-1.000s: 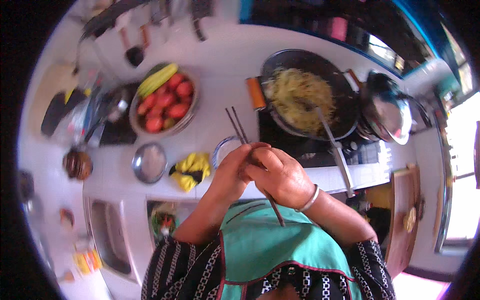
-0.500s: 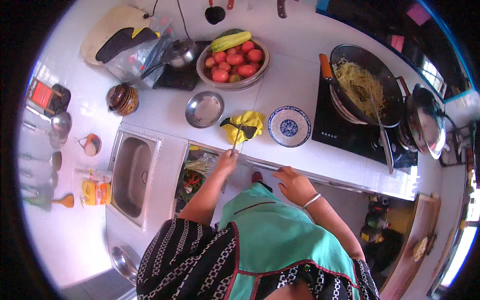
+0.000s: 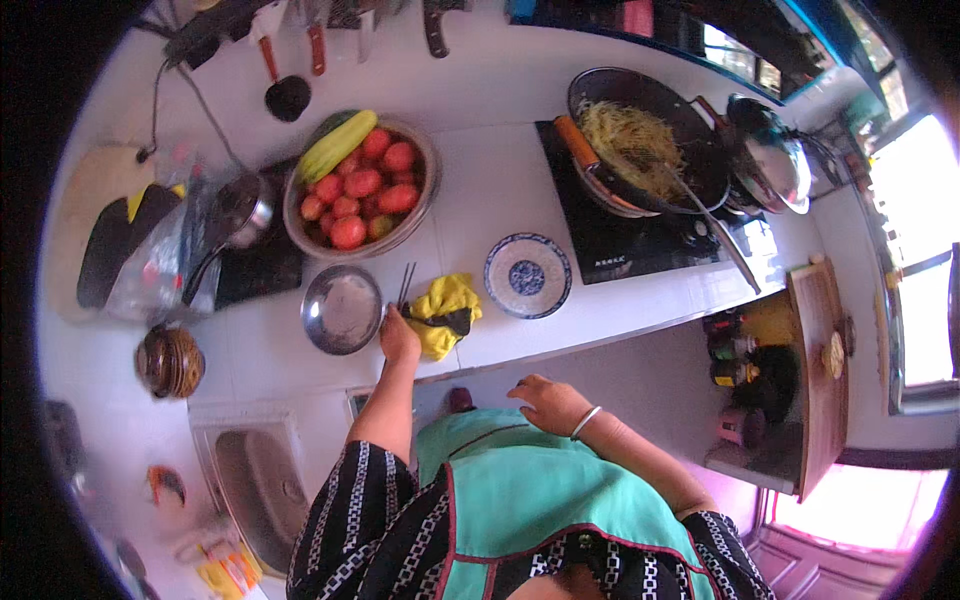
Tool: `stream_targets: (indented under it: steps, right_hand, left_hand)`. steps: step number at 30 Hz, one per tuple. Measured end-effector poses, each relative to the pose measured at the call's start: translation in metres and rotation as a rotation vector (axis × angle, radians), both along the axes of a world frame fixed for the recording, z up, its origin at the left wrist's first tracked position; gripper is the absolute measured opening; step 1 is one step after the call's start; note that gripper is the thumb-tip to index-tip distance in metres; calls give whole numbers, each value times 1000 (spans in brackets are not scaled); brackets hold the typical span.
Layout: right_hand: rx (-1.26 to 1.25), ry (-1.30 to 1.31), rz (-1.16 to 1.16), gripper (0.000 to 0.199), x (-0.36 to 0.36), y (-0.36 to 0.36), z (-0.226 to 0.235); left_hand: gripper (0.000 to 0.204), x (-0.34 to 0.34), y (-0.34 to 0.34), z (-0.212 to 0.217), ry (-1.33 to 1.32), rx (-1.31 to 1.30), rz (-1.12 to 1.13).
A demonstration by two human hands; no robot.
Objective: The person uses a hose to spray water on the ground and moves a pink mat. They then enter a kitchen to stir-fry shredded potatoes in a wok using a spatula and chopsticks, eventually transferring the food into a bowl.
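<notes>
My left hand [image 3: 400, 340] is closed around a thin pair of chopsticks [image 3: 407, 285], whose ends point away from me over the counter. It is between a shallow metal bowl [image 3: 342, 310] holding something pale and a crumpled yellow cloth [image 3: 440, 308] with dark patches. My right hand [image 3: 550, 403] hangs in front of the counter edge, holding nothing, its fingers loosely apart. Beyond it lies a blue-and-white patterned plate [image 3: 527, 276]. A wok [image 3: 650, 140] with pale shredded food and a long-handled spatula [image 3: 712, 222] sits on the black cooktop [image 3: 620, 255].
A large bowl [image 3: 425, 205] of tomatoes with a yellow-green gourd [image 3: 340, 146] stands at the back left. Left of it is a small pot [image 3: 245, 210]. A metal lid [image 3: 775, 170] leans beside the wok. A sink [image 3: 258, 490] lies at lower left; knives [image 3: 436, 30] hang on the wall.
The view has swung so that the counter things sit further left. My left hand has carried the chopsticks from over the cloth to beside the metal bowl. My right hand stays empty.
</notes>
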State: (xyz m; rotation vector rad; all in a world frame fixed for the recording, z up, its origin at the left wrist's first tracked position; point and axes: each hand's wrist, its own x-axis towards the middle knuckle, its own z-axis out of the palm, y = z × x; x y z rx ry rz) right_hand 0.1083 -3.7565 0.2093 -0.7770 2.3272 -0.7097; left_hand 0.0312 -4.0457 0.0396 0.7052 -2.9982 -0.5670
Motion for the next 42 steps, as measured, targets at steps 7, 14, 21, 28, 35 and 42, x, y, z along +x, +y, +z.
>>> stream_targets:
  steps: [7, 14, 21, 28, 35, 42]
  right_hand:
    - [41, 14, -167, 31, -2, 3, 3]
    - [-78, 40, -364, 27, -23, 54, 4]
    - [-113, -6, -411, 29, -37, 117, 5]
    - [-206, 29, -468, 26, -43, 176, -19]
    - [-476, 97, -704, 26, -56, 196, 18]
    - [-989, -118, -1067, 26, -26, 229, 63]
  left_hand:
    - [42, -26, -8, 10, 127, -109, -65]
    - [41, -25, 64, 53, 372, 134, -325]
    - [37, -14, 140, 72, 294, 276, -424]
    - [37, -14, 187, 80, 367, 371, -479]
    - [34, -48, 227, 164, 285, 715, -599]
    - [29, -65, 249, 243, 209, 1178, -667]
